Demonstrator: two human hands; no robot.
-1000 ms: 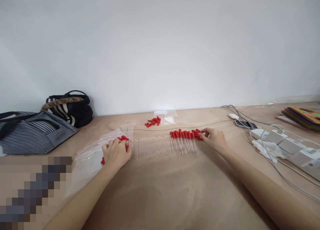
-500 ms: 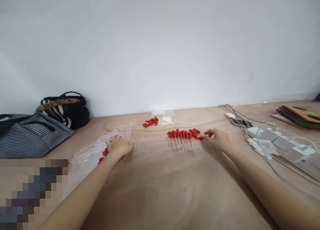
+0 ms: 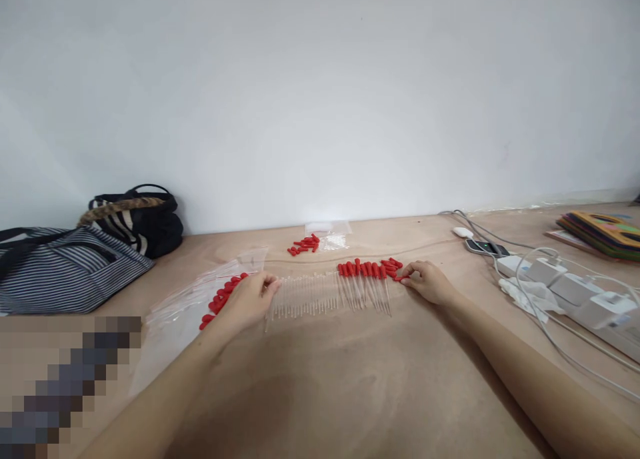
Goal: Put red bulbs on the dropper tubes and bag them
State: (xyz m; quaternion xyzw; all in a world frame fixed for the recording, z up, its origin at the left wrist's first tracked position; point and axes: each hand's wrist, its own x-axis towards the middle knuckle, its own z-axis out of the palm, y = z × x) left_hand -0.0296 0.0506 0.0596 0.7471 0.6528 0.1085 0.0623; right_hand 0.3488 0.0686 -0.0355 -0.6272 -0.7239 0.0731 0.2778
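"So, what is held by the left hand (image 3: 254, 298)?"
"A clear tube (image 3: 270, 314) is pinched in the nearly closed fingers, at the left end of the tube row (image 3: 306, 296); red bulbs (image 3: 219, 304) are spread beside the hand on plastic bags (image 3: 165, 332)"
"And by the right hand (image 3: 426, 280)?"
"A loose red bulb (image 3: 399, 278) is touched by curled fingers; whether it is gripped cannot be told; red-capped tubes (image 3: 375, 271) are lined up nearby on the tabletop (image 3: 320, 379)"
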